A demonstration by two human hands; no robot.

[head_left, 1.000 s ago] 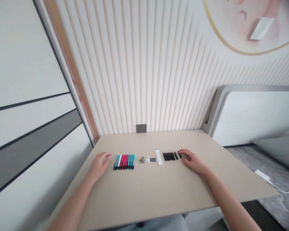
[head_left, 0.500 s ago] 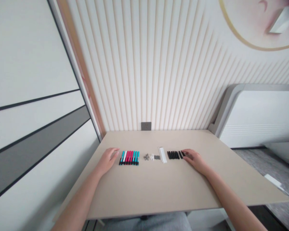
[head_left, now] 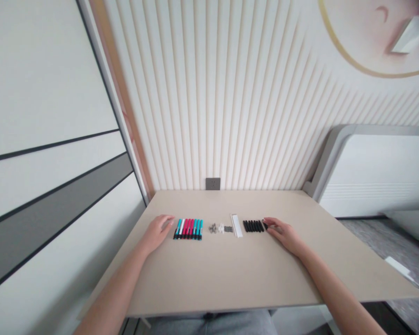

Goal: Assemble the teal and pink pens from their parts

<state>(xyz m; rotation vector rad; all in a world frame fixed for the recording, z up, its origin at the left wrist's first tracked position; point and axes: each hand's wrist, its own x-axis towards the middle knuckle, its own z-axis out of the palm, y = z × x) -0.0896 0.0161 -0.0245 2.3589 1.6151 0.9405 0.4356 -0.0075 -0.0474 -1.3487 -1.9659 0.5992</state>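
Observation:
My left hand [head_left: 156, 232] rests open on the beige tabletop [head_left: 226, 279], just left of a tight row of teal, white and red markers [head_left: 188, 229] and touching none of them. My right hand [head_left: 283, 236] lies at the right end of a row of black sticks [head_left: 253, 226], its fingertips against the last one. Between the rows lie small grey and white parts [head_left: 216, 228], a dark grey strip [head_left: 228, 229] and a white flat strip [head_left: 236, 225].
A grey wall socket [head_left: 212, 184] sits above the table's far edge, against a ribbed cream wall panel [head_left: 223, 116]. To the right stands a white upholstered headboard [head_left: 373, 172]. A white plug and cable [head_left: 398, 269] lie on the grey floor.
The black sticks have closed into a tight row, with the end ones no longer apart. My right hand stays at their right end. The view has tilted and shifted slightly.

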